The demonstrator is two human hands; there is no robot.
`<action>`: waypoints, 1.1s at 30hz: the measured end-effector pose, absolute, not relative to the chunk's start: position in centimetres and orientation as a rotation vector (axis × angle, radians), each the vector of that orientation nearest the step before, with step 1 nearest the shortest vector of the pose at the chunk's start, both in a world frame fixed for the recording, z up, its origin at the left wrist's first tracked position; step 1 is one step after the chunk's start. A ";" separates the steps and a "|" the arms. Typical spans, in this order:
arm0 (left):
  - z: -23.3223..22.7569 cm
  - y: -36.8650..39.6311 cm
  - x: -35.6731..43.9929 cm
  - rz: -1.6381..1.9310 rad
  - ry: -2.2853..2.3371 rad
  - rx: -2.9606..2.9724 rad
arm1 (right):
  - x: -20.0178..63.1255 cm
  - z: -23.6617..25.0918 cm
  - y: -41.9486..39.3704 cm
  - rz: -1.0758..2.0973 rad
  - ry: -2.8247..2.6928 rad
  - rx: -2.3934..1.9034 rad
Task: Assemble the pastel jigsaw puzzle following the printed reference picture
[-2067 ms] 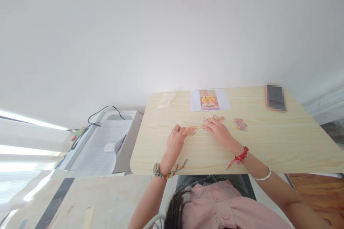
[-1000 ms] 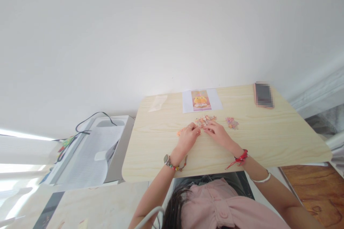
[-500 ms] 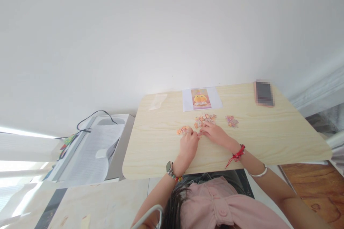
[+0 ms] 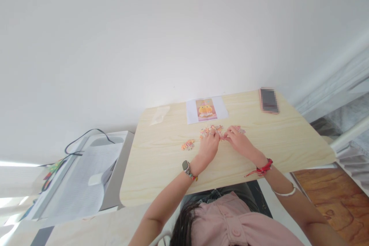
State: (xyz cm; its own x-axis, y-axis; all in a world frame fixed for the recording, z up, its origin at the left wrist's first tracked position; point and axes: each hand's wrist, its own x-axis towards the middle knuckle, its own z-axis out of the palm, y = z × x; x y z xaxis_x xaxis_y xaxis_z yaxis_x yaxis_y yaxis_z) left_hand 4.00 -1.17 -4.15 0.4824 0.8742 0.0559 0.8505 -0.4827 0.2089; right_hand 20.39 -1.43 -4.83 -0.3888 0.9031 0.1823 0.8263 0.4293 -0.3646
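The left hand (image 4: 209,145) and right hand (image 4: 238,140), fingers curled, nearly meet; I cannot tell whether either pinches anything. From the left hand, the middle puzzle pile (image 4: 213,127) and printed sheet (image 4: 221,107) lie at twelve o'clock, the orange pile (image 4: 188,145) at nine.

The right hand (image 4: 236,140) partly hides the pinkish pieces (image 4: 240,129) (the dark screen (image 4: 269,100) is blurred).

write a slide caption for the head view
Left hand and right hand close together among small puzzle pieces, a printed picture lying beyond.
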 end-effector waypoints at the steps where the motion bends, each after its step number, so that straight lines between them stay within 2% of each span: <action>1: -4.0 -0.5 5.1 0.251 1.466 2.606 | 21.4 -4.7 -1.3 0.287 -2.299 -1.507; 7: -3.5 2.1 10.3 0.269 1.313 2.658 | 26.1 -5.3 -0.3 0.243 -2.182 -1.660; 14: -3.7 2.6 11.5 0.247 1.314 2.619 | 27.0 -5.4 -0.1 0.196 -2.178 -1.712; 19: -2.9 1.6 7.7 0.247 1.430 2.528 | 25.6 -4.4 -1.1 0.168 -2.143 -1.692; 26: -2.9 -2.1 -1.3 0.058 1.968 2.234 | 19.2 -3.8 -2.0 0.339 -2.368 -1.514; 33: -3.5 -2.3 -2.2 0.013 1.988 2.223 | 13.1 -4.5 -0.8 0.359 -2.486 -1.436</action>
State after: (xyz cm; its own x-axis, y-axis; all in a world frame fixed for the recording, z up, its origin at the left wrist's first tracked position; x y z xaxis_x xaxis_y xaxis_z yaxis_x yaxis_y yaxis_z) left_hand -2.19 -2.27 -3.51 0.1166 0.9882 -0.0994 0.9868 -0.1040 0.1240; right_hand 13.06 -0.76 -4.48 -0.4841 0.8704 0.0895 0.8095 0.4843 -0.3319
